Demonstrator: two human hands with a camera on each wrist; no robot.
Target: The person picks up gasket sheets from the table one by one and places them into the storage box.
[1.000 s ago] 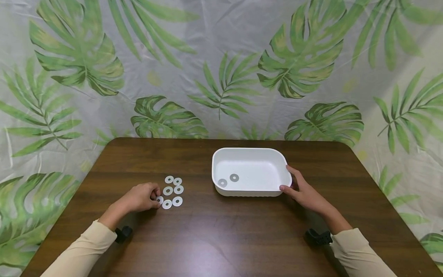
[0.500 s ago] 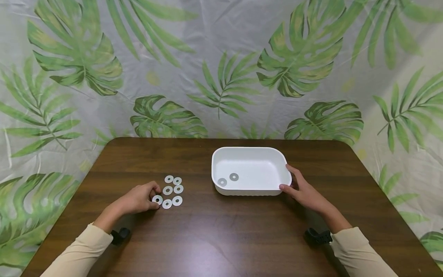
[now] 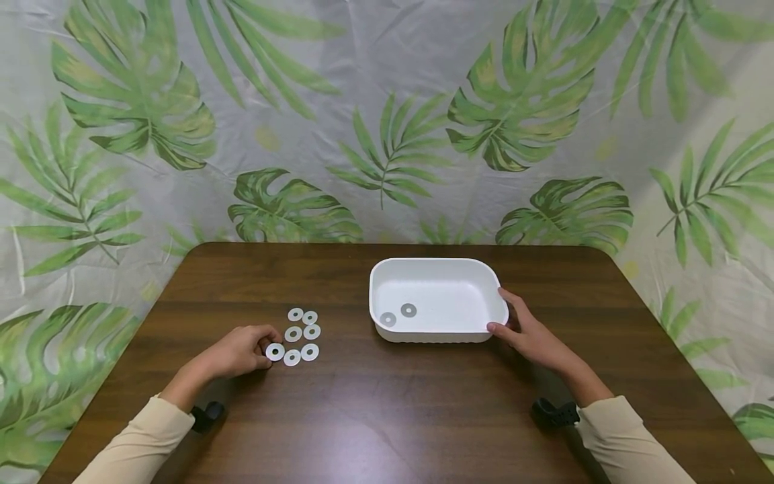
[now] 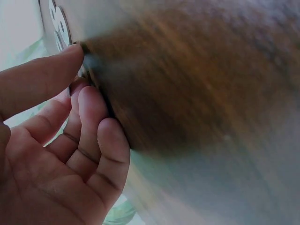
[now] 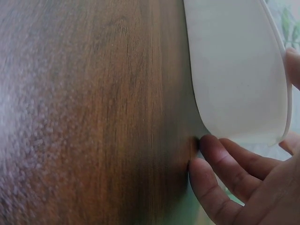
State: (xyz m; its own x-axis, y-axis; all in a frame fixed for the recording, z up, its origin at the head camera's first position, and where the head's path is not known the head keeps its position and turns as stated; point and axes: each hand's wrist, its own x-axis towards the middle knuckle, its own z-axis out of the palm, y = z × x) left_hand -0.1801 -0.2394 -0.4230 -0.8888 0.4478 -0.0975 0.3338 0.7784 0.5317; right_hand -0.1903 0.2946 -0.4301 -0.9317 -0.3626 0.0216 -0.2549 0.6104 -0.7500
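L hand (image 3: pixel 238 351) is pinching the leftmost washer (image 3: pixel 281 352) btwn thumb + fingertips, hole facing up-ish, right beside 6 other washers (image 3: pixel 306 332) and well left of the tub (image 3: pixel 437 338). R hand (image 3: pixel 533 341) grips the tub's right end; tub's long axis runs L-R, w/ 2 discs (image 3: pixel 403 310) inside. Dark woodgrain table (image 3: pixel 375 410), leafy curtain (image 3: pixel 387 67) bhnd.

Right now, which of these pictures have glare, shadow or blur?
Head view: crisp enough to show the holes in the flat washers, with a pale sheen on the near part of the table; left wrist view: smeared wood grain, pale haze at upper right, dark shadow beside the left hand; right wrist view: speckled glare at the left edge, shadow beside the right hand.
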